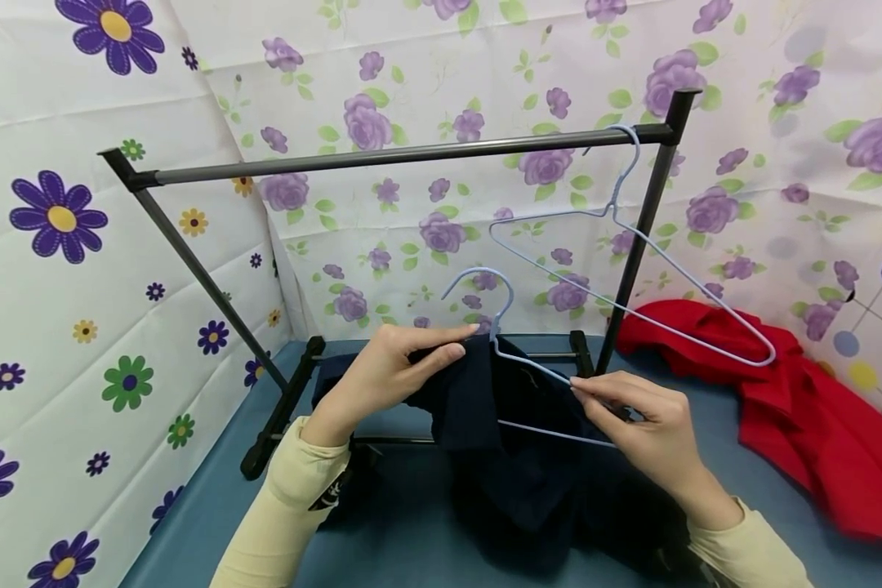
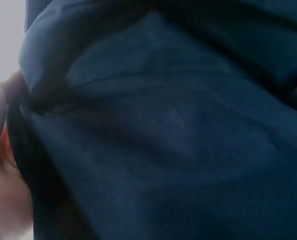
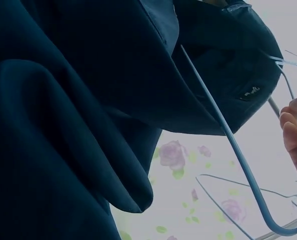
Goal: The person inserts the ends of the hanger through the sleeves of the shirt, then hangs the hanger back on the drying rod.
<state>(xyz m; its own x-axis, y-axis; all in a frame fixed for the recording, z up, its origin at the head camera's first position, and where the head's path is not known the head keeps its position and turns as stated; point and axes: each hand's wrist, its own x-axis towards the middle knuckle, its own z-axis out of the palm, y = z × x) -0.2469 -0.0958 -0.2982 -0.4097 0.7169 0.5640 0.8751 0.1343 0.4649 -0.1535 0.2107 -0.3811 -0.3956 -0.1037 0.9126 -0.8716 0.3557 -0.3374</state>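
A dark navy garment [image 1: 478, 400] hangs bunched below my left hand [image 1: 389, 363], whose thumb and fingers pinch its upper edge near the neck opening. In the left wrist view, its folded cloth [image 2: 163, 140] covers most of the frame. Inside the neck opening sits part of a light blue wire hanger [image 1: 494, 328], hook upward, one end hidden in the cloth. My right hand [image 1: 643, 416] pinches the hanger's sloping shoulder wire on the right side. The right wrist view shows the bent hanger end [image 3: 228, 132] outside the garment and a small light label [image 3: 250, 92] inside the opening.
Behind the hands stands a black metal rack [image 1: 412, 153]. A second light blue hanger [image 1: 613, 200] hangs at the right end of its bar. Red cloth [image 1: 801, 392] lies crumpled at the right on the blue surface [image 1: 412, 523]. Flower-printed sheets enclose the back and left.
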